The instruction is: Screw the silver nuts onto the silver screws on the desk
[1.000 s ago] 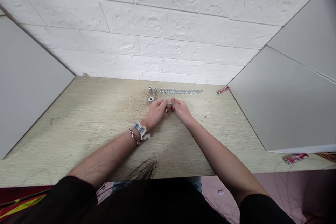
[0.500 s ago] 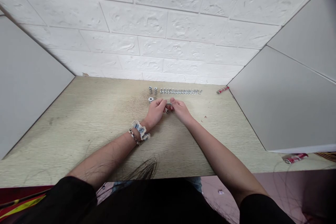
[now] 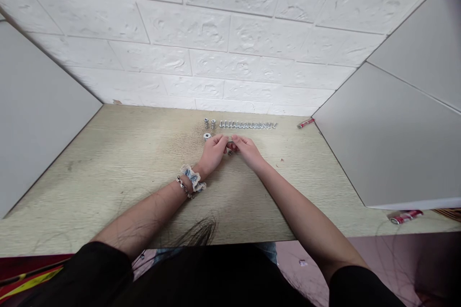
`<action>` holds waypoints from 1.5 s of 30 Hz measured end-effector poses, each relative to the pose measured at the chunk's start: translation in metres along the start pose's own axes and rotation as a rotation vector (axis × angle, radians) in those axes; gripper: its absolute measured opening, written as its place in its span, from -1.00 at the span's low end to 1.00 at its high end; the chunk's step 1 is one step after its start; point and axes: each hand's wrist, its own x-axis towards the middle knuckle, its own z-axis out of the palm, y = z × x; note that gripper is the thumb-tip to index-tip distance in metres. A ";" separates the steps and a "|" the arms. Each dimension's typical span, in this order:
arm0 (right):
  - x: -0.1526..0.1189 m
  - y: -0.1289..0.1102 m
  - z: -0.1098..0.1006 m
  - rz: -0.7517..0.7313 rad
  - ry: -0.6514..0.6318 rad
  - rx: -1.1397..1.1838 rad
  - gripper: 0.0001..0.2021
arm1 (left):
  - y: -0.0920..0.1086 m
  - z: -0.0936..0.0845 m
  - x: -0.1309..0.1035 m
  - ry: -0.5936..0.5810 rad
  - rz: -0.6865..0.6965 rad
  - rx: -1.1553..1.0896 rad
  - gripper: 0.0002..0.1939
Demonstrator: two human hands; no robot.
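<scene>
Pinched between the fingertips of both hands is a small silver bolt point(image 3: 230, 142), mostly covered so that only a bit of its shank shows. My left hand point(image 3: 215, 149), with a scrunchie and a chain bracelet on its wrist, is closed on the bolt's left end. From the right side, my right hand point(image 3: 247, 149) grips the other end with thumb and fingers. Just below the fingers sits a small round metal piece, perhaps a nut point(image 3: 230, 153). Beside the left hand's knuckles stands a wide-flanged metal fitting point(image 3: 207, 136).
Behind the hands, a row of silver bolts point(image 3: 248, 125) runs along the wooden tabletop point(image 3: 137, 168). Two threaded metal fittings point(image 3: 209, 123) stand at its left end. One red battery point(image 3: 306, 123) lies by the right panel point(image 3: 392, 139), another nearer the front edge. A white brick-patterned wall point(image 3: 212, 57) closes the back.
My right thumb and fingers have shifted slightly left, closer to the left hand, so less of the bolt shows. The left hand and the pieces on the table stay where they were.
</scene>
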 end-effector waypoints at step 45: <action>0.005 0.003 -0.007 0.032 0.004 0.240 -0.70 | -0.001 0.000 0.001 0.063 -0.024 0.010 -0.70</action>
